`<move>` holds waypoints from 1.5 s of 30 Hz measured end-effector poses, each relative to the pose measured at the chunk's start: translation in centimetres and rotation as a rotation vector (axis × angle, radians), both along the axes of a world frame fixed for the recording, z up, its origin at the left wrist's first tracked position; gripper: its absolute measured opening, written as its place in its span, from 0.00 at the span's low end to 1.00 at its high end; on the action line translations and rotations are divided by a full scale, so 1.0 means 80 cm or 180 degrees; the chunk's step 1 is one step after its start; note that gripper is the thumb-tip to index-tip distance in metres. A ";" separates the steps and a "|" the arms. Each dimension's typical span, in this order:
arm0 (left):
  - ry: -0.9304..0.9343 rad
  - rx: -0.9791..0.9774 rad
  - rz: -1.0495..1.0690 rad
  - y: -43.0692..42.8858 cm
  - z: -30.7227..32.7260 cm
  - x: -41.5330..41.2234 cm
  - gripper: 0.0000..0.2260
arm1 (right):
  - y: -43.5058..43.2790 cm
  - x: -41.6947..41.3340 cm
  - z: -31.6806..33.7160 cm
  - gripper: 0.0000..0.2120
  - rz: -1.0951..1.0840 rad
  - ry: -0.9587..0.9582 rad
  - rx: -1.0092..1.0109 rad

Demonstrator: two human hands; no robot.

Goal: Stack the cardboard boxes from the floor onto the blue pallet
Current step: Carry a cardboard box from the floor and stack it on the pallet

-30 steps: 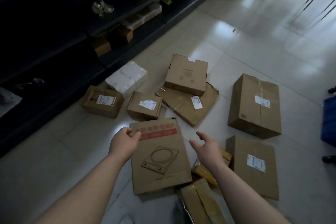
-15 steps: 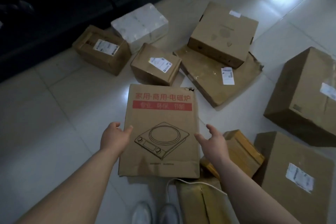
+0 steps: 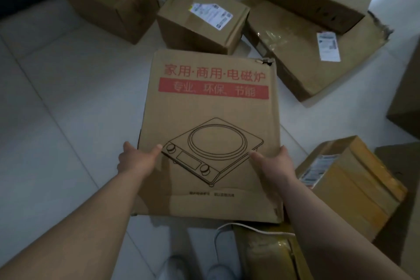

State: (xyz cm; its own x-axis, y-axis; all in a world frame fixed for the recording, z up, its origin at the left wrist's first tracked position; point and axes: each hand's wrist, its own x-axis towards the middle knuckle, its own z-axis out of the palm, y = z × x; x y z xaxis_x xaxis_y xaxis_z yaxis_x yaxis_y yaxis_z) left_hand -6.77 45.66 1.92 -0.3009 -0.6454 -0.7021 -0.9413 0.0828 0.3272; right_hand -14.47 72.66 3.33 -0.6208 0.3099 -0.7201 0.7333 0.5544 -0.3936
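Cooker box (image 3: 211, 107) lying flat among other boxes on the floor (image 3: 68, 98), near a small labelled box (image 3: 202, 18). Left hand (image 3: 136, 161) and right hand (image 3: 275, 163), open beside it 0.5 s ago, now clasp its 2 side edges, thumbs on top, fingers hidden beneath.

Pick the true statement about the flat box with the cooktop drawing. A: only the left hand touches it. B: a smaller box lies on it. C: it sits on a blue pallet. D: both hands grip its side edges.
D: the left hand and right hand each clasp a side edge of the cooktop box, thumbs on top.
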 end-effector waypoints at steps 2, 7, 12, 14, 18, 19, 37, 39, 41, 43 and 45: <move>0.0068 0.0071 0.0102 -0.001 -0.019 0.004 0.45 | 0.003 0.001 -0.024 0.42 0.0026 0.0018 0.0020; 0.0307 0.0263 0.0293 -0.001 -0.049 0.014 0.42 | 0.003 -0.002 -0.049 0.52 0.0026 0.0055 0.0135; 0.0401 0.0216 0.0416 -0.002 -0.051 0.015 0.38 | -0.003 -0.009 -0.059 0.55 -0.0082 0.0164 0.0103; 0.0406 0.0223 0.0456 -0.005 -0.048 0.018 0.39 | -0.005 -0.012 -0.060 0.55 -0.0071 0.0200 0.0106; 0.0456 0.0167 0.0550 -0.011 -0.026 0.030 0.39 | -0.015 -0.014 -0.036 0.55 0.0036 0.0279 0.0083; 0.0486 0.0142 0.0585 -0.014 -0.016 0.034 0.39 | -0.019 -0.014 -0.025 0.54 0.0087 0.0302 0.0078; 0.1107 -0.0197 0.1712 -0.132 0.313 0.168 0.39 | -0.204 -0.005 0.290 0.60 0.1235 0.0824 -0.0342; 0.1145 -0.0256 0.1876 -0.149 0.345 0.199 0.40 | -0.236 0.010 0.324 0.61 0.1465 0.0862 -0.0368; 0.1187 -0.0308 0.2030 -0.166 0.373 0.232 0.41 | -0.267 0.028 0.356 0.58 0.1691 0.0915 -0.0383; 0.1245 -0.0327 0.2176 -0.182 0.397 0.268 0.41 | -0.295 0.047 0.381 0.56 0.1859 0.0917 -0.0429; 0.1289 -0.0367 0.2328 -0.194 0.417 0.306 0.39 | -0.324 0.073 0.400 0.57 0.2007 0.0926 -0.0516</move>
State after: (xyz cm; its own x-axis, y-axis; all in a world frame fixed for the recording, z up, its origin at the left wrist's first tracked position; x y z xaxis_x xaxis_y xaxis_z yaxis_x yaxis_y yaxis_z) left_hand 17.74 30.15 35.25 0.0064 -0.8366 -0.5478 -0.5826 -0.4483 0.6779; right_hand -8.65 46.76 35.32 -0.8206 -0.2684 -0.5046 0.1450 0.7563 -0.6380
